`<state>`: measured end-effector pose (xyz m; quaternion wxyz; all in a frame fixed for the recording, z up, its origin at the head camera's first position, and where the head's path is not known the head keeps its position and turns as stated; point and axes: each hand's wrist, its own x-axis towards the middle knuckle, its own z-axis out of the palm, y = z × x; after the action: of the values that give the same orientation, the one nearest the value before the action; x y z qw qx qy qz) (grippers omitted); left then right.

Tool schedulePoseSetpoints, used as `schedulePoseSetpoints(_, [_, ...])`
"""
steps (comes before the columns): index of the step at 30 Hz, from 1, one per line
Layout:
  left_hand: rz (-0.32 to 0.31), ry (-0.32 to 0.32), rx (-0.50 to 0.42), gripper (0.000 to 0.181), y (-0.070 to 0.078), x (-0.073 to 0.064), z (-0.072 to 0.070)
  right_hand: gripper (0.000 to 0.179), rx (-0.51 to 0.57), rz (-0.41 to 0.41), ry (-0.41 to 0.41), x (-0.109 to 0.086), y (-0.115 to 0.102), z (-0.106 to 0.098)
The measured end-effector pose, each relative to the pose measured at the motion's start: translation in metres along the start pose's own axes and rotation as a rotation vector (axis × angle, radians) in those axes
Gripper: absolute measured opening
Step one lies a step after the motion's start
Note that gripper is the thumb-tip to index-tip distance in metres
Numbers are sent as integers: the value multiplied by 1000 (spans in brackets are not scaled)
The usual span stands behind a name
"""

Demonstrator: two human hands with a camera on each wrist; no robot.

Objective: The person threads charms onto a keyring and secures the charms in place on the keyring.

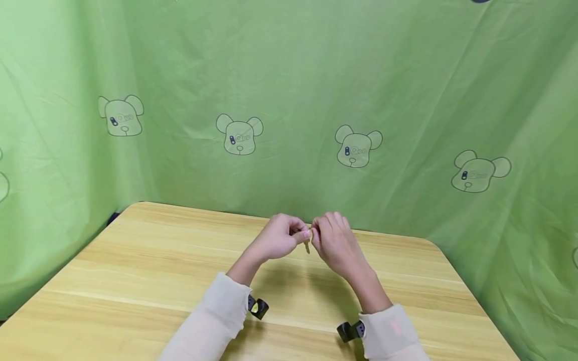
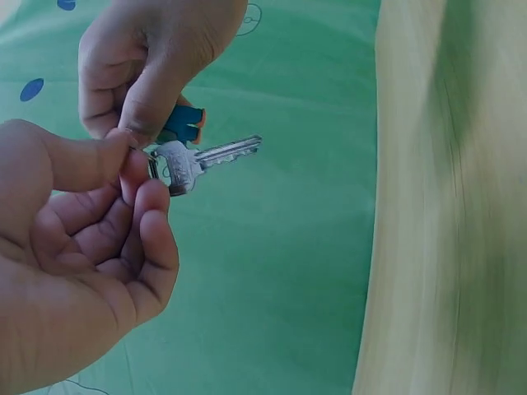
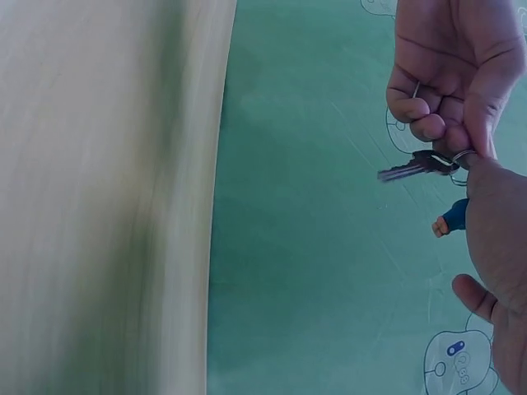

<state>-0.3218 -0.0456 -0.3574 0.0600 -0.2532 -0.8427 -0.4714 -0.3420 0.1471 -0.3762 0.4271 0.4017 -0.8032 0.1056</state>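
Observation:
A notched metal key (image 2: 188,166) hangs from a small split key ring (image 3: 463,154) between my two hands, above the far part of the table. My left hand (image 1: 280,236) pinches the ring between thumb and forefinger, its other fingers curled in. From the opposite side, my right hand (image 1: 335,240) also pinches the ring, thumb tip close to my left fingertips. A small blue charm with orange ends (image 2: 183,125), shaped like little legs, pokes out beside my right thumb; the rest of it is hidden by that hand.
The wood-grain table (image 1: 135,260) has rounded far corners. A green curtain (image 1: 289,75) with bear-head outlines stands behind it and along both sides. Black wrist cameras hang under both light sleeves (image 1: 212,316), just over the tabletop.

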Motion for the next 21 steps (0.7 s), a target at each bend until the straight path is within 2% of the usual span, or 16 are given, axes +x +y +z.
schedulePoseSetpoints(6, [19,18,74,18,0,1,2,4,1,36,-5,-1,-1,1])
schedulePoseSetpoints(17, [1,70,45,13,2,0,0,6,5,78,-3,3,-5,-4])
schedulePoseSetpoints(21, [8,96,48,14,4,0,-3,7,15,65,16,5,-5,-6])
